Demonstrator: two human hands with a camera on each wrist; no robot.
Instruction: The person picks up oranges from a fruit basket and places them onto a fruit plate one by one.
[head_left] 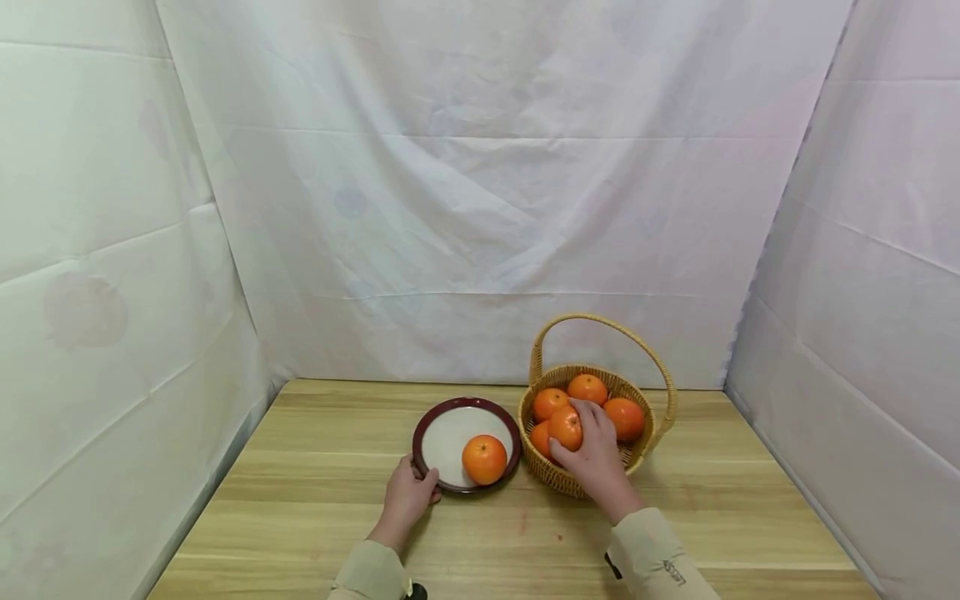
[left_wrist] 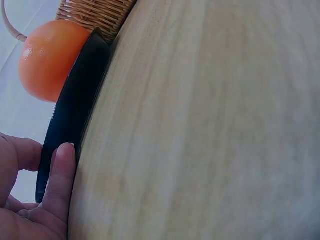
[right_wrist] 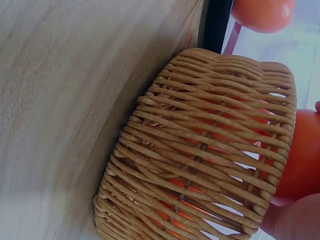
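Note:
My left hand [head_left: 407,496] pinches the near left rim of a round plate [head_left: 442,443] with a white middle and dark red rim. One orange [head_left: 484,460] sits on the plate's right side. In the left wrist view, my thumb and a finger grip the edge of the plate [left_wrist: 82,95]. Over a wicker basket [head_left: 553,477], my right hand [head_left: 600,458] holds an orange [head_left: 565,427] between thumb and fingers. Other oranges [head_left: 587,388] lie in the basket around it. In the right wrist view, the held orange [right_wrist: 306,155] shows just beyond the rim of the basket [right_wrist: 200,145].
The basket's tall arched handle [head_left: 600,320] rises behind and to the right of my right hand. Plate and basket stand side by side on a wooden table [head_left: 300,500]. White cloth [head_left: 480,208] hangs behind and along both sides.

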